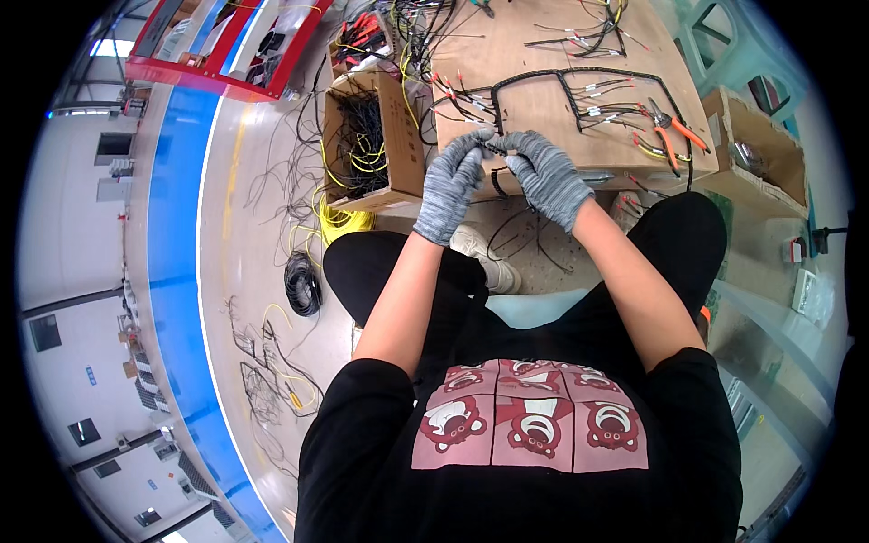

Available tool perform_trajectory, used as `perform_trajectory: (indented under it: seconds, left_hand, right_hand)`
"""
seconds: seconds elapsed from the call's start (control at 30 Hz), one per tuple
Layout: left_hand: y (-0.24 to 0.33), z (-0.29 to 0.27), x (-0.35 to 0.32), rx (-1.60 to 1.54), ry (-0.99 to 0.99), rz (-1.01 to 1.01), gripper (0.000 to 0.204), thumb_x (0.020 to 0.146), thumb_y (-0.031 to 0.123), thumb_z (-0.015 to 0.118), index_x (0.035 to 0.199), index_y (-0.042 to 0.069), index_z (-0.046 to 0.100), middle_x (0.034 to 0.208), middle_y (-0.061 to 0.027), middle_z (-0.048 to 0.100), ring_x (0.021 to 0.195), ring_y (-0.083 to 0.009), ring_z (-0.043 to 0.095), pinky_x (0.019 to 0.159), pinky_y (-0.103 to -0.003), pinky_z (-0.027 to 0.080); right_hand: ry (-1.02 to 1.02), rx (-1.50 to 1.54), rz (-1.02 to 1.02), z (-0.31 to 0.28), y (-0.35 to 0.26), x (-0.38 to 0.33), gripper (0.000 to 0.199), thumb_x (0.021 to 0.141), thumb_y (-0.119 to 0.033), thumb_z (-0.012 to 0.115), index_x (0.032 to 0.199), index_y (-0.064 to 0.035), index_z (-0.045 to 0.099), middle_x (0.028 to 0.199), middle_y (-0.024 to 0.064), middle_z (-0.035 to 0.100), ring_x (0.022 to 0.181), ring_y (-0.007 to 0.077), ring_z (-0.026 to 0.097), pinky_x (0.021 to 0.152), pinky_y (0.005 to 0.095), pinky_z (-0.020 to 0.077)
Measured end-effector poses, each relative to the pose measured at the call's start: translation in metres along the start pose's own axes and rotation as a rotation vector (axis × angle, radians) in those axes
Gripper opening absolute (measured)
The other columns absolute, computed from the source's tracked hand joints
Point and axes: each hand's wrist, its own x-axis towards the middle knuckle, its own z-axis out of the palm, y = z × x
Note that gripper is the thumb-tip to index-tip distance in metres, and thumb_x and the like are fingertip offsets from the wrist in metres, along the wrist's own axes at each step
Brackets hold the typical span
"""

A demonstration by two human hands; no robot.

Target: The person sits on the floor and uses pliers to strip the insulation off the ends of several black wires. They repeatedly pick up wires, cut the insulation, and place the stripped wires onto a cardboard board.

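We pinch the black wire harness [579, 77] at the board's [543, 45] near edge, left hand [450, 185] and right hand [546, 176] closed on it; keep tension even, grip close.

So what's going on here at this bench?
A seated person in grey knit gloves works on a black wire harness laid out on a wooden board. The left hand and right hand meet at the board's near edge, pinching a black cable end. Orange-handled pliers lie on the board, and a cardboard box of wires sits to the left.
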Motion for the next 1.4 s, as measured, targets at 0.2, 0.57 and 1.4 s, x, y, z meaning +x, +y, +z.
perform_trajectory:
  seconds: [0.2, 0.57, 1.4]
  left_hand:
    - [-0.011, 0.001, 0.010, 0.030, 0.092, 0.075, 0.033, 0.092, 0.037, 0.050, 0.083, 0.006, 0.057, 0.069, 0.0027, 0.051, 0.058, -0.0042, 0.041, 0.052, -0.019, 0.033]
    - [-0.015, 0.027, -0.001, -0.074, 0.021, -0.134, 0.033, 0.093, 0.036, 0.048, 0.086, 0.005, 0.055, 0.064, 0.0021, 0.049, 0.055, -0.0070, 0.044, 0.048, -0.021, 0.038]
    - [0.032, -0.043, 0.025, 0.991, -0.439, 0.183, 0.026, 0.086, 0.029, 0.056, 0.096, 0.005, 0.062, 0.083, -0.0124, 0.064, 0.078, -0.0301, 0.061, 0.072, -0.035, 0.047]
  right_hand:
    - [-0.020, -0.065, 0.003, 0.000, -0.002, -0.001, 0.016, 0.085, -0.013, 0.051, 0.093, -0.0007, 0.057, 0.091, 0.0181, 0.057, 0.086, 0.0344, 0.055, 0.080, 0.0387, 0.0446]
    - [-0.007, -0.285, -0.048, -0.002, -0.007, -0.007, 0.018, 0.084, -0.012, 0.053, 0.095, 0.0013, 0.058, 0.098, 0.0193, 0.059, 0.095, 0.0353, 0.054, 0.086, 0.0395, 0.0439]
    - [-0.504, -0.562, 0.030, -0.019, -0.027, 0.001, 0.034, 0.086, -0.012, 0.046, 0.118, -0.0208, 0.054, 0.105, 0.0157, 0.053, 0.089, 0.0358, 0.057, 0.076, 0.0417, 0.0486]
